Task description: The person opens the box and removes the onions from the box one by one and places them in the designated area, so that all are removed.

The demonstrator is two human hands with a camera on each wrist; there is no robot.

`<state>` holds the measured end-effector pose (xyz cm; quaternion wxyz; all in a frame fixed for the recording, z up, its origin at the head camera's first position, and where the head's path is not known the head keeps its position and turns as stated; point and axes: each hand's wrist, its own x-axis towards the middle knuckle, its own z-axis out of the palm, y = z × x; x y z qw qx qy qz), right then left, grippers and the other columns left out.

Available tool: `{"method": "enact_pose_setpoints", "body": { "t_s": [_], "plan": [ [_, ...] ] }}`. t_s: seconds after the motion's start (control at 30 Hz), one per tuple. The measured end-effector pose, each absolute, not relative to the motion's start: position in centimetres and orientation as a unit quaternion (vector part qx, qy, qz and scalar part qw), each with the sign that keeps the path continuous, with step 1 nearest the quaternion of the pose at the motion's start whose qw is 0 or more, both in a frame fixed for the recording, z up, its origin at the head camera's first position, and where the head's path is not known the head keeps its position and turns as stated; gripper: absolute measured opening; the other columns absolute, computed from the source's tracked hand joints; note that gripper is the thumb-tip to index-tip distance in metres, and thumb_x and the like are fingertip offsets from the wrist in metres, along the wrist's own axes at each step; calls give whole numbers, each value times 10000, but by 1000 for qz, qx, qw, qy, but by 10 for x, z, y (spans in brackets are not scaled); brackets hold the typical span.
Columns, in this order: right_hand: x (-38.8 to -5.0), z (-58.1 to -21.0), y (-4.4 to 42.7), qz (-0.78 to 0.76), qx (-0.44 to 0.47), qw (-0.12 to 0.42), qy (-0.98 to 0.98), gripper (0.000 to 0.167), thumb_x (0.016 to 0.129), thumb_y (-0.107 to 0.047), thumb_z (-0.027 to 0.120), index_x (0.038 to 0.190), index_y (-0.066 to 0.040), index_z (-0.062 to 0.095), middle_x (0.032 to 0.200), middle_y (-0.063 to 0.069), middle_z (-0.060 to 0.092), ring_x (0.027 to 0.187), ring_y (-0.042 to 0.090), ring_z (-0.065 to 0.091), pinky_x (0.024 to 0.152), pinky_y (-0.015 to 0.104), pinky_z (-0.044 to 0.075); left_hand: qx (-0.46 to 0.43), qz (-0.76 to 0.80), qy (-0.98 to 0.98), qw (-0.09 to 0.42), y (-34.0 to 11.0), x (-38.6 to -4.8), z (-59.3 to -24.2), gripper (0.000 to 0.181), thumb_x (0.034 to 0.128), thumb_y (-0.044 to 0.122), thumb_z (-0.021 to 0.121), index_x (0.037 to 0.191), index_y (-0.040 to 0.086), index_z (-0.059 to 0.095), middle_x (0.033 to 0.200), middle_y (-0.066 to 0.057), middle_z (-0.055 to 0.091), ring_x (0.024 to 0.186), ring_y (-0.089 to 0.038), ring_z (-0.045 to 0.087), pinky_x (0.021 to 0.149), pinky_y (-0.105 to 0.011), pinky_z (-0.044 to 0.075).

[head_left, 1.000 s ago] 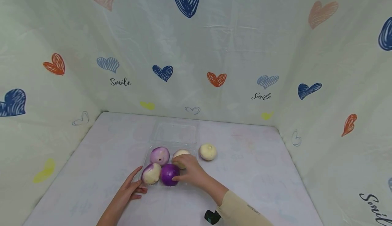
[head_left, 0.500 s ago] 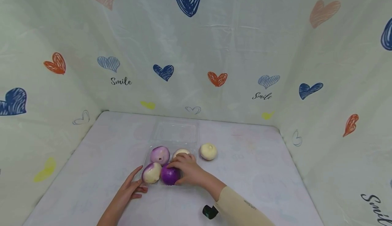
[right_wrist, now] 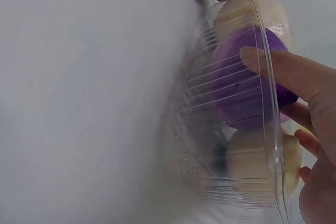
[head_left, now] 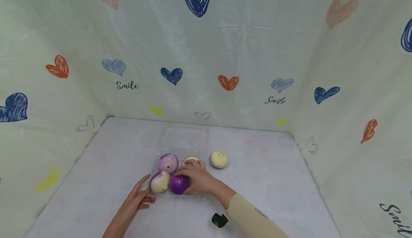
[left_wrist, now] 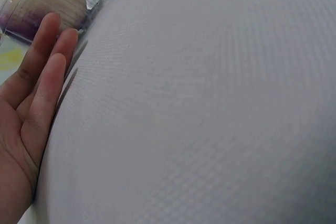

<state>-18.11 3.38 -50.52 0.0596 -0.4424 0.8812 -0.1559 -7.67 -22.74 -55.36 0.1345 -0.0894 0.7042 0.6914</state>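
A clear plastic container (head_left: pixel 154 155) holds four onions: a pale purple one (head_left: pixel 168 163) at back left, a white-and-purple one (head_left: pixel 159 182) at front left, a deep purple onion (head_left: pixel 178 184) at front right and a pale one (head_left: pixel 190 159) behind it. My right hand (head_left: pixel 200 179) grips the deep purple onion, its thumb inside the container wall in the right wrist view (right_wrist: pixel 315 93). My left hand (head_left: pixel 136 197) rests at the container's left side with fingers extended; the left wrist view shows this hand (left_wrist: pixel 31 98) beside the wall.
Behind the onions lies the container's open clear lid (head_left: pixel 185 139). Another pale onion (head_left: pixel 219 159) sits on the table (head_left: pixel 257 180) to the right of the container. A small black object (head_left: pixel 219 220) is beside the right sleeve. Curtains with printed hearts surround the table.
My right hand has shifted from between the pale and deep purple onions onto the deep purple one, its fingers now over the top. The left hand has stayed in place.
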Motion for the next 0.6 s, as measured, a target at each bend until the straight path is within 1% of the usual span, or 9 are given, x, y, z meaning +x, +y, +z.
{"method": "enact_pose_setpoints", "body": {
  "t_s": [0.1,0.17,0.37,0.47,0.6],
  "plan": [
    [-181,-502,37,-176,-441,65,878,675,681,-354,899,1291,-290,618,1290,-146,565,1308,155,339,999,450,255,-93,687,708,135,-226,-77,-553,592,1036,268,463,1530,109,177,921,-160,696,831,-177,676,705,-307,528],
    [-181,-499,39,-195,-440,71,874,671,688,-348,895,1293,-279,615,1295,-139,564,1314,163,333,1004,453,251,-95,685,710,136,-226,-78,-552,608,1035,266,464,1534,91,164,915,-156,698,829,-182,676,701,-309,529],
    [-182,-491,47,-259,-428,85,862,666,711,-329,874,1311,-258,594,1323,-104,533,1309,155,338,1027,449,254,-110,685,707,138,-225,-78,-551,612,1030,274,474,1531,97,171,912,-147,701,831,-189,680,707,-311,531],
    [-182,-490,52,-290,-416,86,858,670,713,-314,863,1320,-252,585,1316,-88,510,1284,130,357,1026,425,285,-112,685,707,138,-225,-78,-551,617,1030,277,472,1535,97,166,920,-157,698,834,-194,678,711,-313,530],
    [-182,-486,60,-341,-393,103,848,669,718,-279,847,1327,-253,572,1309,-85,479,1252,117,389,1011,398,354,-116,681,709,139,-225,-78,-550,616,1030,277,469,1537,97,169,931,-167,695,839,-204,677,715,-319,528]
  ]
}}
